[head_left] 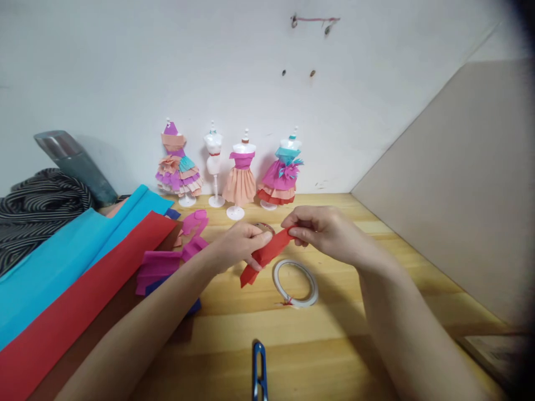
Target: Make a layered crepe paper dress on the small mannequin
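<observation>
1. The left hand [246, 245] gripped the red crepe-paper piece [270, 250] near its middle, thumb on top and fingers closed beneath.
2. The right hand [315, 231] pinched the upper right end of the same piece between thumb and curled fingers.
3. The red crepe-paper piece ran diagonally between the hands, its loose lower end pointing toward the wearer. Whether that end touched the wooden table [334, 345] could not be determined.
4. The white tape roll [311, 278] lay flat just below and to the right of the piece, a red scrap [287, 302] at its near edge.
5. A round object [264, 227] sat behind the left hand, partly hidden.
6. A blue-handled tool [259, 367] lay at the near edge of the view.
7. Four miniature dress forms [241, 172] stood along the wall; three wore paper dresses.
8. A long red sheet [92, 292] and blue sheets [54, 262] lay at left, beside magenta scraps [159, 270] and a striped cloth [42, 200].
</observation>
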### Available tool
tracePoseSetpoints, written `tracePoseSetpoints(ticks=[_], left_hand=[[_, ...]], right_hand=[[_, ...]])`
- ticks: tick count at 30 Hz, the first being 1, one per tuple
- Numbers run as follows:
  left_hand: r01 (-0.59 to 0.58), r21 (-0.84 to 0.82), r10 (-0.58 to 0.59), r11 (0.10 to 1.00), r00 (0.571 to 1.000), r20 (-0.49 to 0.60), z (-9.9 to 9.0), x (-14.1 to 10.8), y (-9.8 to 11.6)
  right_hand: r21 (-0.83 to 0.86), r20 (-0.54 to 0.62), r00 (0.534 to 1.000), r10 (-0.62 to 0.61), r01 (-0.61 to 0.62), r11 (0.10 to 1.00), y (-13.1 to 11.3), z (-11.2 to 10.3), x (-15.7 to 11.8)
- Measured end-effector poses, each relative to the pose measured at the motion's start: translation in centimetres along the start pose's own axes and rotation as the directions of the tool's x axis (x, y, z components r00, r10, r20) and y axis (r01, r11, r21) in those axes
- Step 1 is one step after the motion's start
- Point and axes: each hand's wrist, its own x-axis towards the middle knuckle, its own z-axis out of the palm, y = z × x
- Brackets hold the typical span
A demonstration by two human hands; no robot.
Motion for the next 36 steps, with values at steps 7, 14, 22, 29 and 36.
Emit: tracePoseSetpoints(ticks=[7, 14, 22, 29, 36], left_hand=[[0.068, 0.06, -0.071, 0.996, 0.997, 0.039, -0.6, -0.5, 0.6], [0.103, 0.09, -0.101, 0.991, 0.995, -0.027, -1.8, 0.3, -0.4], [0.087, 0.238, -0.047, 0.967, 0.984, -0.169, -2.3, 0.4, -0.4], [0.048, 0.292, 0.0, 0.955, 0.987, -0.161, -2.7, 0.5, -0.4], [0.044, 0.279, 0.005, 0.959, 0.985, -0.173, -3.5, 0.6, -0.2]], right_hand=[[0.105, -0.004, 0.998, 0.067, -0.066, 0.992, 0.8, -0.9, -0.2], [0.053, 0.008, 0.997, 0.078, -0.078, 0.996, 0.9, -1.6, -0.4], [0.021, 0.012, 0.99, 0.144, -0.144, 0.989, 0.3, -2.0, -0.3], [0.109, 0.04, 0.983, 0.181, -0.185, 0.977, 0.5, -1.9, 0.2], [0.214, 0.017, 0.974, 0.224, -0.222, 0.951, 1.6, -2.1, 0.6]])
